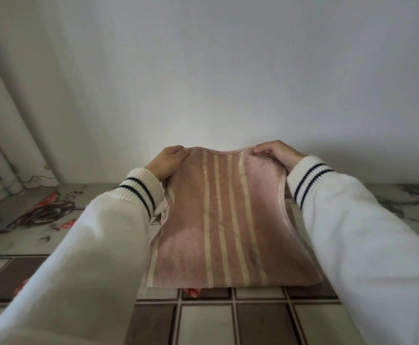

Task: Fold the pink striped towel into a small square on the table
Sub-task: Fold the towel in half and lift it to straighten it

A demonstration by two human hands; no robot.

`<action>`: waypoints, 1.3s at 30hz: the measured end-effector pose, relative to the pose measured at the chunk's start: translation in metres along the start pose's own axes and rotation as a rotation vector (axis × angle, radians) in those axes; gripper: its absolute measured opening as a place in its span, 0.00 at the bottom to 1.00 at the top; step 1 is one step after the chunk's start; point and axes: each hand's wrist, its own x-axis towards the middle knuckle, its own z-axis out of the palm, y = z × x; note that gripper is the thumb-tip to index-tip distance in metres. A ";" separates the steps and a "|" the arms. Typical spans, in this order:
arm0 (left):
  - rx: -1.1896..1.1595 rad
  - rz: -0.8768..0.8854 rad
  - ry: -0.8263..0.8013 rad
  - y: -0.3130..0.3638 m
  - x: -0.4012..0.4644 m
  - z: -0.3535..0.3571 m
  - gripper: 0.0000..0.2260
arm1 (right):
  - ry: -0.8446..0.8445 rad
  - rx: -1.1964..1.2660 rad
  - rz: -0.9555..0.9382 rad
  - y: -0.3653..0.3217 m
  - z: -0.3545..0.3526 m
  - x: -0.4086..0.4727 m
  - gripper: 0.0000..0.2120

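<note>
— Where it lies in the middle of the table, what does the soft pink towel with pale cream stripes [224, 220] look like?

— It is fuzzy and pink, darker in the middle and lighter on the right side. Thin cream stripes run from the near edge to the far edge. It is folded over, with the near edge flat on the table and the far edge lifted up.

— Who lifts it?

— Two hands. The left hand [166, 161] is curled tight and pinches the far left corner. The right hand [277, 153] is curled tight too and pinches the far right corner. Both arms wear fluffy white sleeves with ribbed cuffs and two dark blue rings [138, 191].

— What is under the towel?

— A table with a shiny cover printed with grey and brown squares and red flowers [54, 215]. Behind it is a plain white wall [228, 70]. A pale curtain with a small leaf print [9, 120] hangs at the left.

— Any words to read?

— No, none that I can make out.

— What is hard to see?

— The fingertips are tucked behind the towel's edge. A bit of lighter pink cloth peeks out by the left cuff, and I cannot tell how many layers lie below. Something small and orange-red peeks out at the near edge; I cannot tell what it is.
</note>
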 end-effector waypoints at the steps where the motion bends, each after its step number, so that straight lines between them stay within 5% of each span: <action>1: 0.004 -0.004 0.006 -0.001 0.002 0.000 0.16 | 0.012 0.009 0.002 0.002 -0.001 0.004 0.08; 18: 0.111 -0.084 0.040 -0.045 0.031 0.010 0.11 | 0.141 -0.237 0.033 0.027 0.006 0.046 0.03; 27: 0.234 -0.205 0.026 -0.064 0.039 0.020 0.15 | 0.202 -0.375 0.037 0.040 0.003 0.063 0.10; 30: 0.265 -0.225 0.030 -0.070 0.042 0.024 0.15 | 0.222 -0.362 0.021 0.050 0.002 0.070 0.03; 33: 0.297 -0.241 0.049 -0.075 0.045 0.028 0.15 | 0.242 -0.381 0.012 0.058 0.002 0.076 0.12; 39: 0.390 -0.247 0.074 -0.085 0.047 0.033 0.14 | 0.244 -0.450 0.015 0.068 0.002 0.083 0.13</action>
